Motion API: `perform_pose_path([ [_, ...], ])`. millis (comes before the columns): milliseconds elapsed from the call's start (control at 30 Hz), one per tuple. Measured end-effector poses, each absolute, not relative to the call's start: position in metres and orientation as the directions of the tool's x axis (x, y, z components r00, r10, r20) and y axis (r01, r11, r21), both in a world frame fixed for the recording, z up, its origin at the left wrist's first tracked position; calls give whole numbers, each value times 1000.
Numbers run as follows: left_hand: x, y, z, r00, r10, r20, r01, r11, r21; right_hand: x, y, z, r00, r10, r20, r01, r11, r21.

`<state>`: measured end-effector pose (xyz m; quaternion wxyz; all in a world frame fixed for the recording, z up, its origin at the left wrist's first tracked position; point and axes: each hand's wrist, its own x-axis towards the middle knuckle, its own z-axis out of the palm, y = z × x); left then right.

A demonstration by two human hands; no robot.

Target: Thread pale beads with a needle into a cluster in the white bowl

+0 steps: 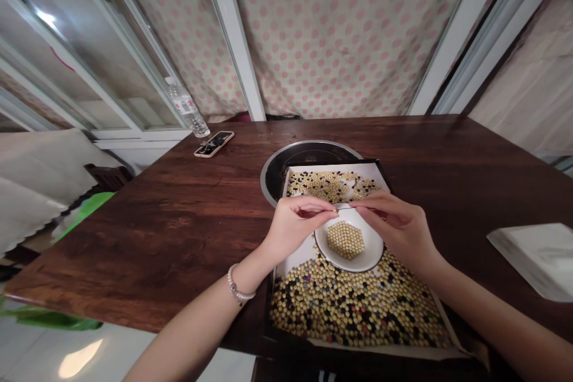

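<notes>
Over the far rim of a white bowl [375,245], my two hands come close together. The thumb and fingertips of my left hand [301,221] are pinched, with a small pale yellow bead [335,210] at the tips. My right hand [400,224] is closed in a pinch too; a thin dark line shows by its fingertips, and I cannot tell whether it is a thread, a needle or the bowl's rim. Pale yellow beads [345,240] lie inside the bowl. It stands in a black-edged tray [295,259] among many loose mixed beads [353,304], mostly yellow and black.
Behind the tray, a round black plate with a silver rim [280,170] is partly covered by it. A phone [215,144] and a water bottle [190,108] are at the table's far left. At the right lies a white packet [539,256] on the wooden table [179,233].
</notes>
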<state>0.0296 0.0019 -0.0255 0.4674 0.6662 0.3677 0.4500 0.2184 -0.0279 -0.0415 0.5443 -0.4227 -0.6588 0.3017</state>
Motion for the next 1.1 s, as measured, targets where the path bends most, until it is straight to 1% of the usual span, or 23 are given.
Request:
perform_pose_path([
  [133, 30, 1, -25, 336, 908, 250, 101, -299, 949, 218, -27, -42, -110, 880, 462, 217, 474, -853],
  [300, 30, 1, -23, 329, 909, 256, 84, -298, 951, 219, -28, -41, -42, 883, 467, 225, 464, -857],
  [467, 30, 0, -24, 347, 906, 243, 96, -292, 952, 218, -28, -41, -108, 901, 420, 210, 434, -876],
  [633, 31, 1, -24, 340, 907, 247, 82, -290, 953, 219, -27, -42, -65, 900, 431, 218, 435, -874],
  [833, 31, 0, -24, 342, 906, 251, 61, -288, 956, 218, -29, -42, -108, 903, 415, 196, 428, -882],
  [1000, 31, 1, -23, 326, 909, 258, 55, -291, 955, 218, -29, -41, -15, 904, 427, 190, 421, -887],
  [1100, 31, 1, -24, 331, 907, 259, 62, -295, 953, 218, -30, -41, -67, 903, 425, 197, 429, -881],
])
